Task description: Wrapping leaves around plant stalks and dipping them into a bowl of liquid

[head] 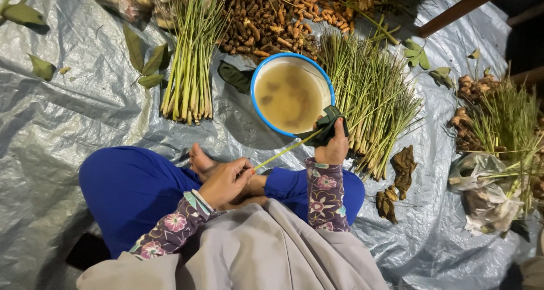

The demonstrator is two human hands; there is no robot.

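Lemongrass, a single thin stalk (286,149), stretches between both hands. The left hand (225,181) pinches its near end between thumb and fingers, closed tight on it above the crossed legs in blue trousers (127,188). The right hand (333,147) closes around a dark green cloth (327,124) wrapped over the stalk's far end. Just beyond that grip sits a blue-rimmed bowl (258,77) of murky brownish water, its rim close to the cloth. To the right of the right hand lies a spread bundle of lemongrass (371,97); beyond the left hand, a second bundle (190,58). Everything rests on a grey tarpaulin (68,120).
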